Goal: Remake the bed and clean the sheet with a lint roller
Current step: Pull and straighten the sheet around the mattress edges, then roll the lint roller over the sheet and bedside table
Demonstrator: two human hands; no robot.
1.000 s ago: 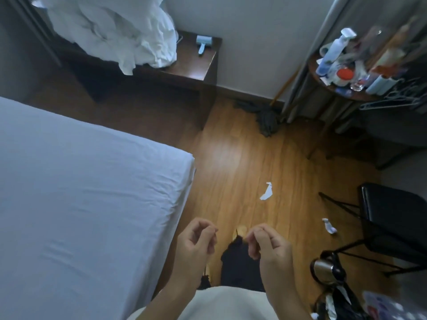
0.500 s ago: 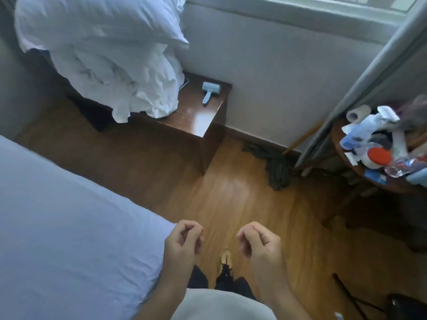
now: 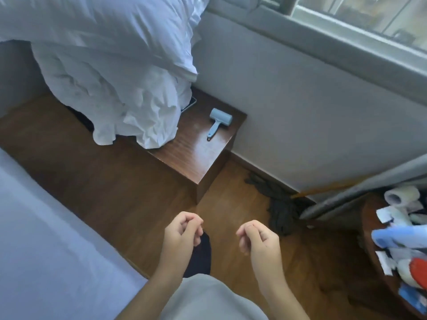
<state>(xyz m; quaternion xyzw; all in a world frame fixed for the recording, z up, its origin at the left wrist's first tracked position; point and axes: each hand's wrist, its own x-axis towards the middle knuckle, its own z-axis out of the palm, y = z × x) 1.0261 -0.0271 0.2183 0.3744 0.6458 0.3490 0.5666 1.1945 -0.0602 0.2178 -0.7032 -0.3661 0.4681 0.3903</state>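
A pale blue lint roller (image 3: 218, 121) lies on a dark wooden bedside cabinet (image 3: 198, 155) against the wall. White crumpled bedding and a pillow (image 3: 111, 72) are heaped on the cabinet's left part and hang over its front. The bed with its smooth white sheet (image 3: 46, 239) fills the lower left. My left hand (image 3: 182, 229) and my right hand (image 3: 256, 239) hang in front of me over the wooden floor, fingers loosely curled, holding nothing. Both are well short of the roller.
A dark mop head (image 3: 277, 204) with an orange handle lies on the floor by the wall. A round side table (image 3: 374, 262) crowded with bottles and paper rolls stands at the right. A grey curtain (image 3: 360, 195) hangs beside it, under a window.
The view has swung up and forward toward the cabinet, so the roller and bedding appear closer. My hands stay loosely curled and have spread slightly apart.
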